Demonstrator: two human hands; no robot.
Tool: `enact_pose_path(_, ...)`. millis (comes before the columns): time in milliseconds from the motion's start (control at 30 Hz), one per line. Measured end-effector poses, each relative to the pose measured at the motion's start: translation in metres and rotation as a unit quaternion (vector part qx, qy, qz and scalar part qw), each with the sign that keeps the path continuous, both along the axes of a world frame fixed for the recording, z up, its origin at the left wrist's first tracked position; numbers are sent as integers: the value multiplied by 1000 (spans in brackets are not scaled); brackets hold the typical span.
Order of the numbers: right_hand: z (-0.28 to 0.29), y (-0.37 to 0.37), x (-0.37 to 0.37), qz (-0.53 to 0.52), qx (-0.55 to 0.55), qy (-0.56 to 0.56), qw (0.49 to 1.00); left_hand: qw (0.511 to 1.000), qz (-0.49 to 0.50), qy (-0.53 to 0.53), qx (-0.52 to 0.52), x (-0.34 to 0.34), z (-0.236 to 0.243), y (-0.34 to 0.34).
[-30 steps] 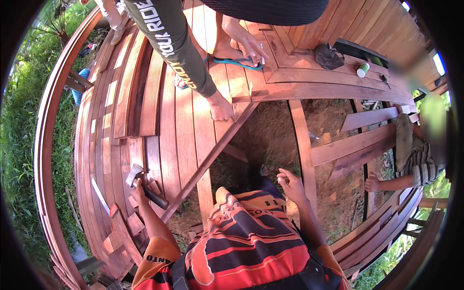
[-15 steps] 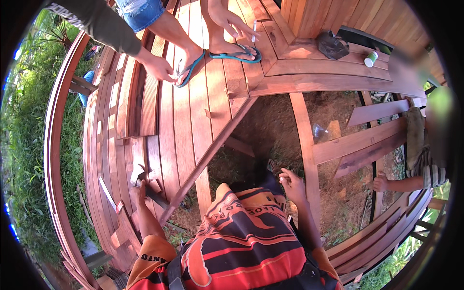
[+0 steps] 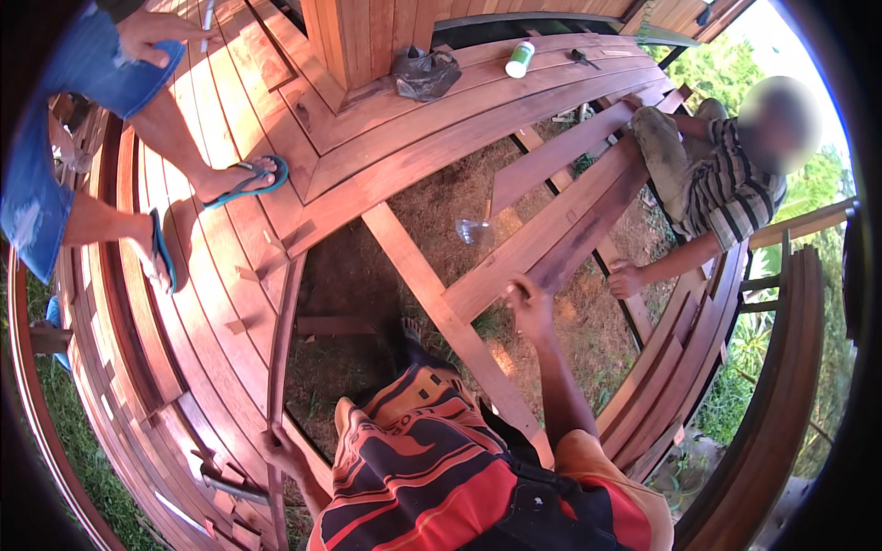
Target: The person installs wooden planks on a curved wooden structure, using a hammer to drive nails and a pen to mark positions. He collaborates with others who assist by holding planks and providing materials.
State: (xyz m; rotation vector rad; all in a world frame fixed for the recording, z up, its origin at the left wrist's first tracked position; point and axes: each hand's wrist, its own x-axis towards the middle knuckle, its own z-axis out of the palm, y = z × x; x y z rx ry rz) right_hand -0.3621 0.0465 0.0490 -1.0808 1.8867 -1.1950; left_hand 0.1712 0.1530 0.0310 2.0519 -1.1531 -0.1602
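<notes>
At the lower left, my left hand [image 3: 287, 456] has its fingers over the edge board [image 3: 278, 390] of the wooden deck, by the opening where I am. On the deck to its left lies a hammer [image 3: 237, 487], apart from the hand. My right hand [image 3: 531, 310] is stretched forward, empty, with its fingers loosely bent and apart. It hovers by the near end of the reddish planks [image 3: 551, 234] that span the opening; whether it touches them I cannot tell. A crossing joist [image 3: 432, 289] runs between my two hands.
A seated person [image 3: 726, 174] rests a hand [image 3: 627, 279] near the planks' right side. Another person's sandalled foot [image 3: 248, 181] stands on the deck at the left. A black plastic bag [image 3: 426, 73] and a green-and-white bottle [image 3: 520, 60] stand farther back. Bare soil [image 3: 354, 266] shows below the opening.
My view has swung to the right. My left hand has let go of the hammer and moved to the edge board. My right hand has reached out toward the planks.
</notes>
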Motion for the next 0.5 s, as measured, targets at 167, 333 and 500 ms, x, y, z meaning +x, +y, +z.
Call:
enact_pose_path(167, -6, -83, -104, -146, -48, -87, 984, 968, -145, 154, 133, -88, 13, -47)
enact_pose_path(333, -63, -162, -177, -137, 9, 96, 986, 961, -182, 149, 143, -110, 24, -69)
enact_pose_path(500, -129, -219, -208, -261, 36, -182, 947, 936, -144, 300, 113, -140, 39, -86)
